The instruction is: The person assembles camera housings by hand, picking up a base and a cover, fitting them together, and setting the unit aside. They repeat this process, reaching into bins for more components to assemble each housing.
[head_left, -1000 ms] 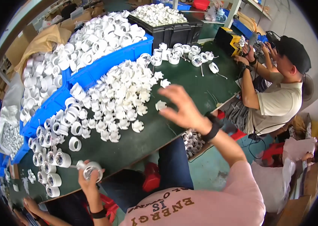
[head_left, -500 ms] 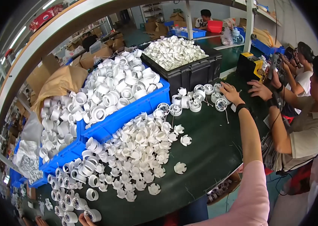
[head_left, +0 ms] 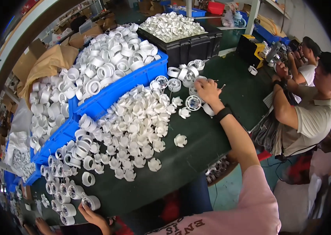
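Note:
Near the lower left, my left hand (head_left: 91, 216) grips a white round housing (head_left: 91, 203) with a dark inner face, beside upright rows of similar white housings (head_left: 68, 210). My right hand (head_left: 208, 93), with a black band at the wrist, reaches across the table. Its fingers are curved and apart, resting against a cluster of white round assemblies (head_left: 174, 85), some with thin wires. One ring-shaped assembly (head_left: 193, 103) lies just below its fingers. Between the hands spreads a heap of white petal-shaped caps (head_left: 138, 121); a single cap (head_left: 180, 140) lies apart from it.
Blue bins (head_left: 134, 77) full of white rings stand left of the heap. A black crate (head_left: 189, 49) of petal caps is behind. A co-worker (head_left: 310, 105) sits at right near a yellow-and-black device (head_left: 257, 55). Another person's fingers (head_left: 43, 226) show at lower left.
My right hand has moved left and toward me, and the wired assemblies have shifted left with it. One small white part now lies apart near the yellow device. The whole view has shifted slightly.

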{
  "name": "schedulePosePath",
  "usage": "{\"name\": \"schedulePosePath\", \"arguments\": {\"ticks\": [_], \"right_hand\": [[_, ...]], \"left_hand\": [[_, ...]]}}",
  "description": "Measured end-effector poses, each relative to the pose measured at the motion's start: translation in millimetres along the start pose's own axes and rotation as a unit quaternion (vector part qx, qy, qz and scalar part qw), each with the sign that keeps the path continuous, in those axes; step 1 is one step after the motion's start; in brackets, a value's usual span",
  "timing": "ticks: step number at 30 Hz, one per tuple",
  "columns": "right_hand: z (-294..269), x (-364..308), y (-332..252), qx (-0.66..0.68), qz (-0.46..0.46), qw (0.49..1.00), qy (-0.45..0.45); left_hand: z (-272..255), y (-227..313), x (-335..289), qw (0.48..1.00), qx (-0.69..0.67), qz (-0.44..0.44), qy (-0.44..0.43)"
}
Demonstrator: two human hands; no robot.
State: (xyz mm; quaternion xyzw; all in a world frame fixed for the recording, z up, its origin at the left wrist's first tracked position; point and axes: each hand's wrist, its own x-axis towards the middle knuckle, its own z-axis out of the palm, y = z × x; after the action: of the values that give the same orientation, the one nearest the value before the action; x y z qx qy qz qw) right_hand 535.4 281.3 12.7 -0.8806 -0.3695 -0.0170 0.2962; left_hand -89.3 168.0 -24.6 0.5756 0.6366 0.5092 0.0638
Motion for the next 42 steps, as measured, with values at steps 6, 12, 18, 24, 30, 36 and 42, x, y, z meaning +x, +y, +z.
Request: {"name": "schedulePosePath", "arguments": {"ticks": [6, 12, 18, 24, 30, 36, 42], "right_hand": [[-21.6, -40.5, -46.7, 0.052, 0.013, 0.999, -0.002], [-86.9, -124.0, -24.6, 0.048, -0.266, 0.963, -0.005], [-57.7, -162.2, -6.9, 0.039, -0.363, 0.931, 0.013], [-65.6, -186.8, -40.3, 0.219, -0.337, 0.911, -0.097], [-58.6, -179.6, -39.3, 0.142, -0.359, 0.915, -0.115], [-56.5, -179.3, -42.1, 0.105, -0.378, 0.909, -0.138], [-50.0, -179.4, -41.6, 0.067, -0.411, 0.903, -0.104]], "left_hand": [[-0.7, 20.5, 5.7, 0.994, -0.07, -0.085, -0.007], [-5.9, 10.5, -0.8, 0.989, -0.126, -0.065, 0.037], [-11.3, 4.0, -5.1, 0.983, -0.163, -0.051, 0.063], [-6.7, -1.7, -5.6, 0.981, -0.173, -0.051, 0.067], [-13.9, 6.6, -12.2, 0.983, -0.177, -0.028, 0.031], [-15.3, 26.8, -6.3, 0.997, -0.007, 0.072, 0.032], [-8.9, 21.7, -4.1, 0.994, 0.017, 0.012, 0.108]]}}
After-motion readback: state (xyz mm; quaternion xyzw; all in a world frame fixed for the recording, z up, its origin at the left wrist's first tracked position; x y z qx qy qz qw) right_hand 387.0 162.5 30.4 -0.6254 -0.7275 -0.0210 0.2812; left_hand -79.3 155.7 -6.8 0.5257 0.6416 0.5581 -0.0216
